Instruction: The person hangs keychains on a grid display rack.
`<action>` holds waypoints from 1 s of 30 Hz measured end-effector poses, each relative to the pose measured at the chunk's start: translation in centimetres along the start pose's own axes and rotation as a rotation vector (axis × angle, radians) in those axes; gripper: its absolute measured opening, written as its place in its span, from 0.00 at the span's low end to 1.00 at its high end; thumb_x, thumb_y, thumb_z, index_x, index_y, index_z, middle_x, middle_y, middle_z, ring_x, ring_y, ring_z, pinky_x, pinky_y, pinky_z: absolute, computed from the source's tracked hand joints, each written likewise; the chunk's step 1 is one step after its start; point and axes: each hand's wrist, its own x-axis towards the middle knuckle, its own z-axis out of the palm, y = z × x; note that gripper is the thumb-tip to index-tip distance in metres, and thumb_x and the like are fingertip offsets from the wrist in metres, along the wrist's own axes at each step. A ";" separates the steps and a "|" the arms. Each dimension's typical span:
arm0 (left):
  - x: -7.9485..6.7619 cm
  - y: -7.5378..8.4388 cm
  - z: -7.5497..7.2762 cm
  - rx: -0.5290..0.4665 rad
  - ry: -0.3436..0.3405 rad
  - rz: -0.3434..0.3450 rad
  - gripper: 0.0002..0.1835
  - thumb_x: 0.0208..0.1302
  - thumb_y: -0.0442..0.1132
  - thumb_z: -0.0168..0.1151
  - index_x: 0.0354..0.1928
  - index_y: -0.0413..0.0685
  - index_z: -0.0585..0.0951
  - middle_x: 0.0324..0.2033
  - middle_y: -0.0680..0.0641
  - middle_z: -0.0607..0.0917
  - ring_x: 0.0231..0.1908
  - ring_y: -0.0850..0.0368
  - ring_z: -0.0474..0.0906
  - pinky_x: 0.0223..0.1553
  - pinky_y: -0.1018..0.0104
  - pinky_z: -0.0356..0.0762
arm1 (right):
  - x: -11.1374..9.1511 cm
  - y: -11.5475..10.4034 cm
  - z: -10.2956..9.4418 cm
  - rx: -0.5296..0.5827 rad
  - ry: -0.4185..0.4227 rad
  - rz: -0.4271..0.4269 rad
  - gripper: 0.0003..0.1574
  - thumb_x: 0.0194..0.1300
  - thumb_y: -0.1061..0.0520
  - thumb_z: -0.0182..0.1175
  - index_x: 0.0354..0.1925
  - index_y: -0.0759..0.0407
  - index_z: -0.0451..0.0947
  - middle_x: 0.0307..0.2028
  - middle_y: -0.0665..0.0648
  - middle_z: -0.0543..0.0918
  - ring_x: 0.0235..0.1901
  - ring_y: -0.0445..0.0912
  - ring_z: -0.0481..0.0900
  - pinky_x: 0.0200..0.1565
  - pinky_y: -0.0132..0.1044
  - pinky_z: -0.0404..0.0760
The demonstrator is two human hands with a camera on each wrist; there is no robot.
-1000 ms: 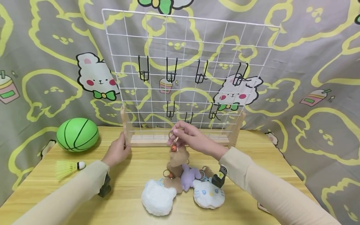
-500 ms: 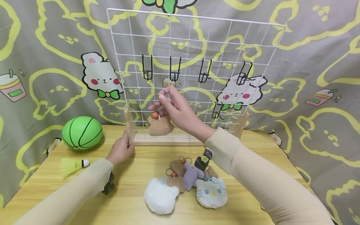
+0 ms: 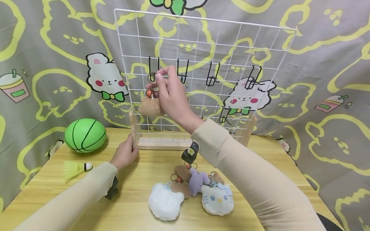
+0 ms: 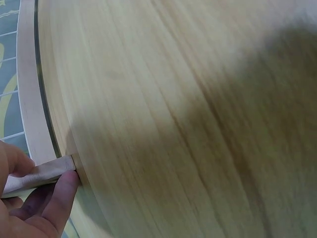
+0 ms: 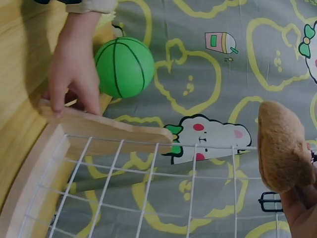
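Note:
My right hand pinches the metal ring of a brown plush keychain with an orange bell. The ring is raised at the leftmost black hook of the upper row on a white wire grid; whether it is on the hook I cannot tell. The plush hangs below my fingers, and the right wrist view shows its fuzzy side. My left hand grips the wooden foot at the grid's left end, thumb and fingers on opposite sides of it.
More plush keychains lie on the wooden table: a white fluffy one, a white cat face, a purple one and several brown ones. A green ball and a yellow shuttlecock are at left. Other hooks hang along the grid.
My right hand has lifted the brown plush keychain from above the pile, up and left to the upper-left hook. The left hand has kept its grip on the wooden foot.

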 end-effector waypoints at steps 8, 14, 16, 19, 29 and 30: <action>0.0 0.2 -0.2 -0.002 0.003 0.006 0.30 0.68 0.28 0.53 0.70 0.25 0.60 0.53 0.17 0.80 0.35 0.41 0.82 0.31 0.56 0.81 | 1.4 0.0 1.2 -0.142 0.033 0.062 0.10 0.86 0.55 0.38 0.54 0.60 0.62 0.42 0.61 0.90 0.40 0.46 0.88 0.40 0.33 0.83; 0.0 0.2 -0.3 -0.007 -0.004 0.006 0.30 0.69 0.28 0.54 0.70 0.26 0.60 0.53 0.17 0.81 0.35 0.41 0.82 0.31 0.56 0.81 | 1.5 0.3 1.7 -0.263 0.026 0.081 0.10 0.85 0.55 0.39 0.53 0.59 0.63 0.39 0.58 0.88 0.34 0.43 0.85 0.38 0.32 0.80; 0.0 0.3 -0.4 -0.009 -0.002 0.008 0.30 0.69 0.28 0.54 0.70 0.25 0.60 0.54 0.17 0.80 0.36 0.40 0.82 0.32 0.55 0.81 | 1.4 0.4 1.7 -0.280 0.021 0.067 0.10 0.85 0.55 0.40 0.54 0.59 0.64 0.35 0.58 0.86 0.29 0.44 0.81 0.34 0.33 0.76; 0.0 0.3 -0.4 -0.006 0.005 0.005 0.29 0.69 0.28 0.54 0.69 0.26 0.61 0.54 0.17 0.80 0.37 0.40 0.83 0.33 0.54 0.82 | 1.1 0.7 1.5 -0.278 0.007 0.063 0.11 0.85 0.56 0.42 0.56 0.61 0.64 0.33 0.58 0.86 0.25 0.44 0.76 0.32 0.35 0.72; 0.0 0.2 -0.2 -0.005 -0.006 -0.009 0.28 0.69 0.29 0.54 0.68 0.26 0.61 0.53 0.17 0.80 0.37 0.40 0.82 0.33 0.54 0.81 | -0.8 2.1 0.7 -0.295 -0.083 0.125 0.18 0.84 0.54 0.46 0.63 0.62 0.64 0.50 0.60 0.91 0.42 0.48 0.87 0.43 0.35 0.81; 0.0 0.2 -0.2 -0.007 -0.007 -0.010 0.28 0.69 0.29 0.54 0.68 0.26 0.61 0.53 0.17 0.80 0.37 0.40 0.82 0.33 0.54 0.81 | -1.0 2.2 0.6 -0.290 -0.087 0.133 0.18 0.84 0.54 0.46 0.63 0.62 0.64 0.50 0.61 0.91 0.43 0.48 0.87 0.43 0.35 0.82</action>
